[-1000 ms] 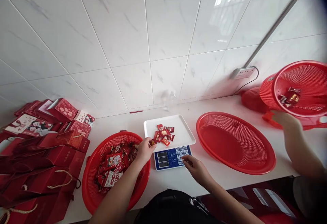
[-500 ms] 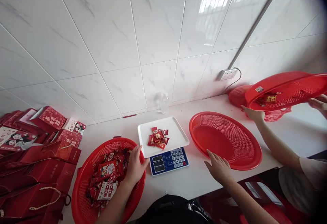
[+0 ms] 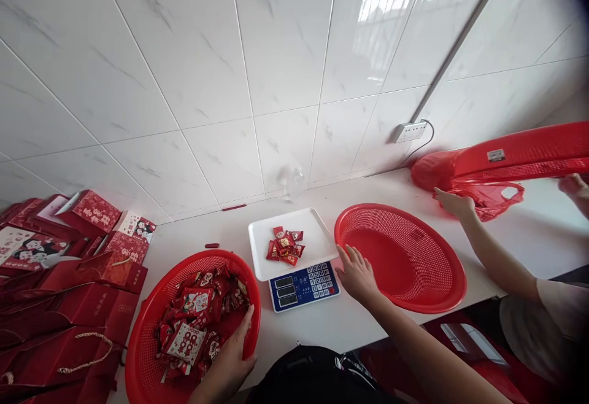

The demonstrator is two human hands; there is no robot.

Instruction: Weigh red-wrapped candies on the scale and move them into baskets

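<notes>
Fingers [image 3: 355, 255] of my right hand [image 3: 357, 276] spread loose on the empty basket [image 3: 405, 256] rim beside the scale [image 3: 301, 282], left hand [image 3: 230, 358] clasping the candy basket [image 3: 147, 342] edge — steady both, no tipping.

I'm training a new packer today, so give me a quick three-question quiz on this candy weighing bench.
1. True or false: the white scale tray holds a small heap of red candies.
2. Which does the right hand touch? A) the scale keypad B) the near rim of the empty red basket C) a gift bag
3. Fill in: the left hand grips the near rim of the ___ full of candy packs.

Key: 1 true; 2 B; 3 red basket.
</notes>
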